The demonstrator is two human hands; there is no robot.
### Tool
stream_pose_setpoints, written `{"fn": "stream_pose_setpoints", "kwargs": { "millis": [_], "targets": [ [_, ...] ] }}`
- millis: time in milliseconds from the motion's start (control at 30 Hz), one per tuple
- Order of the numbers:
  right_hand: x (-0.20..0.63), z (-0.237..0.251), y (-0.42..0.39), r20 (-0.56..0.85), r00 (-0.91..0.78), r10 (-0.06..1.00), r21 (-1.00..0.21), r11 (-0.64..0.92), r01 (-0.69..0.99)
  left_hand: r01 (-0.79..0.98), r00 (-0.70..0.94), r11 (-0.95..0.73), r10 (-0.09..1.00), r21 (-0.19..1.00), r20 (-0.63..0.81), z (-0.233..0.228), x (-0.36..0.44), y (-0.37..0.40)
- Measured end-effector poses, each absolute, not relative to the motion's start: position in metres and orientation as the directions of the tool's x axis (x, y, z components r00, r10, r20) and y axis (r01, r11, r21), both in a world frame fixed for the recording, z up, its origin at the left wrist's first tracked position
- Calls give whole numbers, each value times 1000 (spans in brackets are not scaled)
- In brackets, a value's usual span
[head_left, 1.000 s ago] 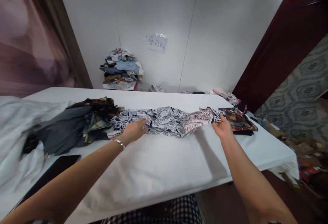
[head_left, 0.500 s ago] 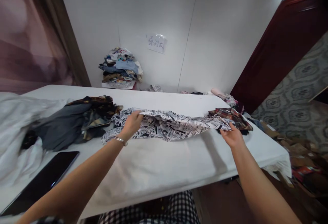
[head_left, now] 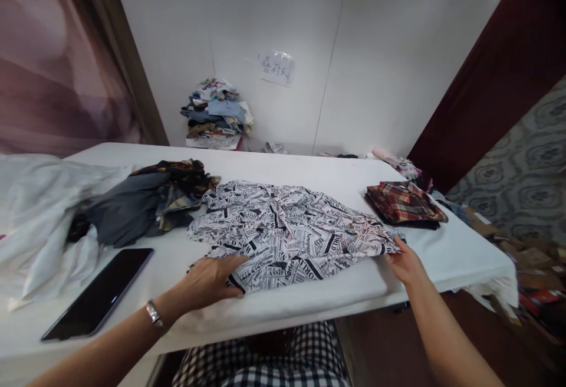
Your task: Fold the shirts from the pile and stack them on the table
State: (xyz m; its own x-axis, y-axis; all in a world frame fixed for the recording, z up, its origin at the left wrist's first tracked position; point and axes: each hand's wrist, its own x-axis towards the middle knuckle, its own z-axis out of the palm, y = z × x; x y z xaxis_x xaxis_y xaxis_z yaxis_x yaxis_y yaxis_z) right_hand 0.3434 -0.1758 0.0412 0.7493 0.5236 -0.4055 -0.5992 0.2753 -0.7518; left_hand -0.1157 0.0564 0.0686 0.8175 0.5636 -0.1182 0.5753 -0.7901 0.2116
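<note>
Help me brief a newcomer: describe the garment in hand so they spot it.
Find the white cloth-covered table. Between the dark heaped clothes and folded red plaid clothes lies a wide, wrinkled fabric garment. Unlike its neighbours, it shows black-and-white newspaper print.

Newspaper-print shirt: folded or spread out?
Mostly spread out, though wrinkled: the newspaper-print shirt lies broad across the white tablecloth, one corner in the right hand, its near edge at the left hand.

One left grip and one right grip are counted; between them, one printed garment; near the left, one phone; beyond the right, one folded pile.
</note>
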Motion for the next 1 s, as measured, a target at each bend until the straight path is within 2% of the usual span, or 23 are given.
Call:
{"fn": "stream_pose_setpoints", "kwargs": {
  "millis": [100,267,400,533,633,767,900,1000],
  "targets": [
    [339,46,-173,-358,739,570,-765,275,-583,579,815,-796,564,175,-132,74,-112,64],
    [328,48,-167,-279,687,671,-795,240,-557,570,815,-798,580,195,-9,77,-86,82],
    [316,41,-163,-260,727,635,-848,209,-487,545,818,-812,570,209,79,66,-54,97],
    [310,37,-170,-230,770,595,-882,208,-423,621,756,-773,634,127,161,64,-46,118],
    [310,35,-180,-199,790,579,-876,257,-409,721,678,-688,725,82,121,68,-61,131],
    [305,32,-189,-253,773,581,-847,253,-467,798,601,-598,799,75,-14,75,-84,130],
    [300,26,-184,-290,762,580,-830,243,-501,863,456,-474,880,176,133,87,-103,125],
    [307,19,-179,-286,797,533,-824,287,-488,873,201,-276,955,403,219,98,-120,132]
  ]
}}
